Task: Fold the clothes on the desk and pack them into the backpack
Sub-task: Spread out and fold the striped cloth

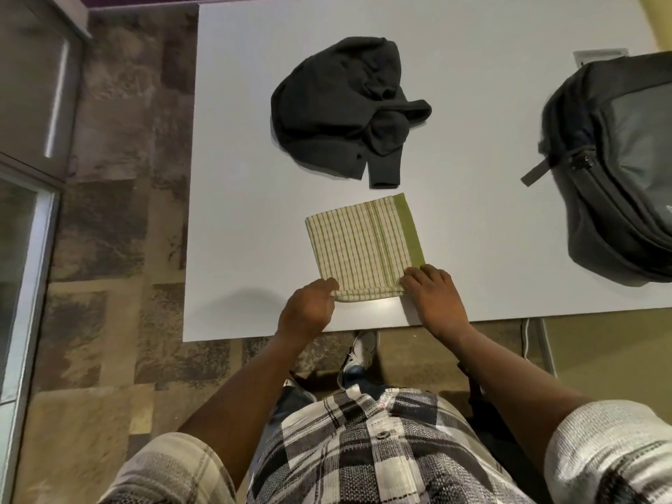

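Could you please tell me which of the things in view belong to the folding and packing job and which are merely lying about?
Part of the job:
- striped green cloth, folded on the desk, left hand and right hand at its near corners
- dark garment, crumpled, not yet folded
- backpack, lying at the desk's right side

Not part of it:
- cable hanging under the desk edge

Dim, soft indoor light; faint glare on desk (385, 307); wide-angle edge bending.
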Motion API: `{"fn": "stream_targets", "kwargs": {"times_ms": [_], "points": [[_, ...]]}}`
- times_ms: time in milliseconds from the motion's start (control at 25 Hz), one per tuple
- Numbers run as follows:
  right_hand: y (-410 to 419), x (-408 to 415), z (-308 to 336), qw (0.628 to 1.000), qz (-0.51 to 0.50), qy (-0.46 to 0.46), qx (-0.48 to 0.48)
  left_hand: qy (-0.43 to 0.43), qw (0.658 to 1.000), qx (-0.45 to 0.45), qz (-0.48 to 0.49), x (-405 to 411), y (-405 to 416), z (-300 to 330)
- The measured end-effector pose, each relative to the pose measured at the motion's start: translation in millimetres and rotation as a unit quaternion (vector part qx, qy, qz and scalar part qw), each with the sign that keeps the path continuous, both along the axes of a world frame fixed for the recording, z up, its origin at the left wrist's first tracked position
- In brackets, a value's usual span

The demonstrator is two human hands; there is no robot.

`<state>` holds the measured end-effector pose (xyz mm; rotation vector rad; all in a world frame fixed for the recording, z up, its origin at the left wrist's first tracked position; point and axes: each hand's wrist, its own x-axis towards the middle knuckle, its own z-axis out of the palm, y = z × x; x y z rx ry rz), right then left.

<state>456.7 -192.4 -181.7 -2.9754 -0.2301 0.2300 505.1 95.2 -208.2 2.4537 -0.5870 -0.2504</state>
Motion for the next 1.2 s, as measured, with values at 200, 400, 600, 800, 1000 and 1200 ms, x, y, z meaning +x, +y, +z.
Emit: {"fn": "stream_targets", "kwargs": {"times_ms": [200,400,600,800,1000,1200], "points": [[5.1,19.2,-0.6,1.0,0.004,-0.013,0.014,0.051,0.996,-0.027,0.066,-2.2,2.5,13.8],[-6.3,20.6,-1.8,0.999,0.028,0.016,0.013,0.009,0.997,0.023,0.078,-6.5,17.1,22.8],[0.6,20.8,8.1,0.993,-0.034,0.068,0.096,0.078,0.988,-0.038,0.128,-7.6,30.6,23.3],[7.3,22.2,23.7,0.94,-0.157,0.102,0.285,0.103,0.972,-0.116,0.177,-4.5,39.4,32.7],[13.0,30.1,35.8,0.843,-0.31,0.129,0.42,0.043,0.966,-0.126,0.221,8.1,29.7,42.9],[12.4,56.0,35.3,0.842,-0.317,0.094,0.426,0.03,0.959,-0.146,0.24,36.1,12.1,47.1]]}}
